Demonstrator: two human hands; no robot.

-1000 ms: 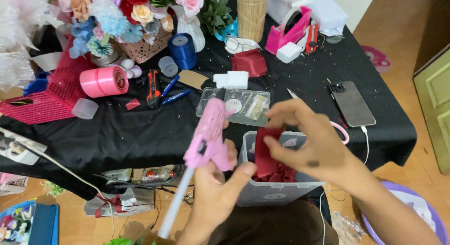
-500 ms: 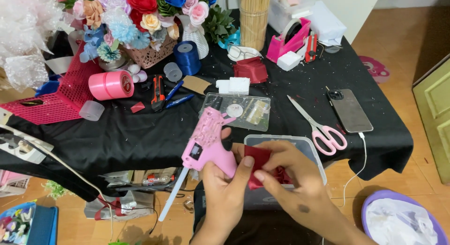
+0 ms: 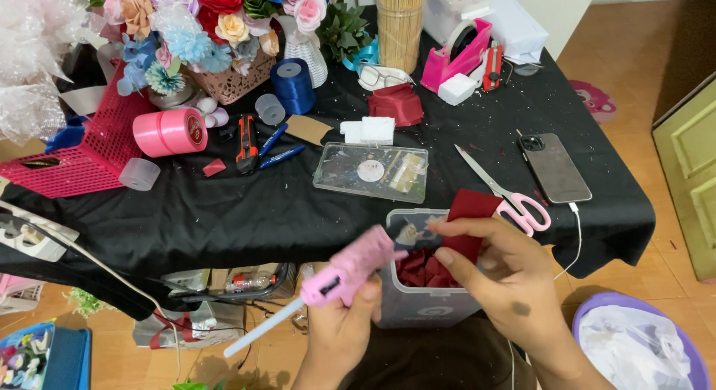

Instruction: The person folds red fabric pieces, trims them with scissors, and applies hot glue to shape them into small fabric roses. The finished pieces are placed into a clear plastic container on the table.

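My left hand point(image 3: 339, 334) grips a pink glue gun point(image 3: 350, 265) with a white glue stick point(image 3: 261, 330) poking out of its back, nozzle aimed right. My right hand point(image 3: 507, 274) pinches a dark red piece of ribbon fabric point(image 3: 471, 215) just in front of the nozzle. Both hands hover over a clear plastic box point(image 3: 418, 304) on my lap that holds more dark red pieces point(image 3: 421, 271).
The black-clothed table point(image 3: 224, 211) carries pink-handled scissors point(image 3: 514, 200), a phone point(image 3: 554, 166), a flat clear case point(image 3: 371, 172), a pink ribbon roll point(image 3: 170, 131), a blue ribbon roll point(image 3: 291, 84), a red mesh basket point(image 3: 82, 148), paper flowers point(image 3: 216, 17) and a pink tape dispenser point(image 3: 459, 58). A purple bin point(image 3: 641, 341) stands at lower right.
My right hand has lifted a dark red piece up out of the box toward the glue gun's nozzle. The left hand lowered and tilted the gun to point right.
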